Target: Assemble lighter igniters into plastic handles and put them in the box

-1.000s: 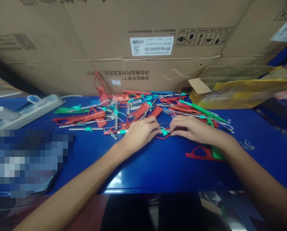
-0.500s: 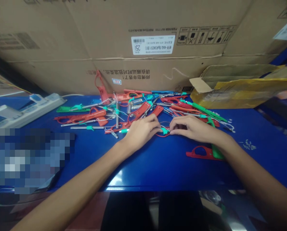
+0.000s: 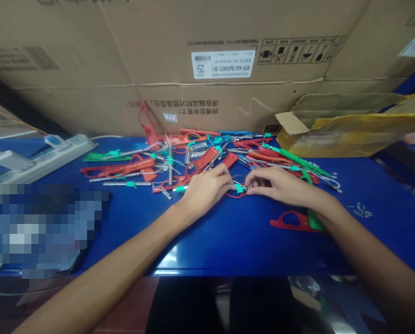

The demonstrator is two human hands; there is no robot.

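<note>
A small teal-green trigger piece (image 3: 240, 188), apparently from a long-nosed lighter, sits between my hands, with thin wire beside it. My left hand (image 3: 209, 185) is closed, its thumb and fingertips pinching the left end of this piece. At its other end, my right hand (image 3: 272, 184) is closed in a pinch on something small and dark, mostly covered by the fingertips. Under them lies a red lighter handle shell (image 3: 236, 195), partly hidden. Near my right forearm rests another red handle shell (image 3: 289, 221) with a green part (image 3: 314, 220) against it.
Behind my hands spreads a pile of red lighter handles (image 3: 119, 168), metal tubes (image 3: 145, 184), and wired teal pieces. A cardboard wall (image 3: 124, 55) backs the blue table (image 3: 221, 246). At right is an opened taped carton (image 3: 350, 137); at left, a white power strip (image 3: 64, 150).
Both hands keep nearly the same pinch around the teal trigger piece. The whole view has shifted very slightly; nothing has been visibly let go or picked up.
</note>
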